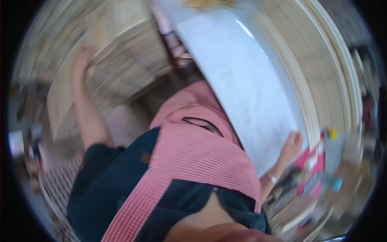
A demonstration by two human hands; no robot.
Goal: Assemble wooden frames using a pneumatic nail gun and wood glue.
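Observation:
My left hand point(83, 56) reaches far out to the left, over a stack of beige, flat layered pieces point(133, 60). Motion blur smears its fingers, so their grip does not show. At the right, my right hand point(292, 146) is by the edge of a white smooth tabletop point(242, 80), with the fingers curled in. Whether anything small is inside them is hidden. A bracelet point(271, 176) circles that wrist.
Pale stacked layers point(310, 68) line the tabletop's far right side. Yellowish pieces point(207, 4) lie at its far end. Beyond my right hand is a blurred clutter with a pink item point(316, 161) and a light-blue object point(337, 184). A striped chair-like surface point(60, 181) is at the left.

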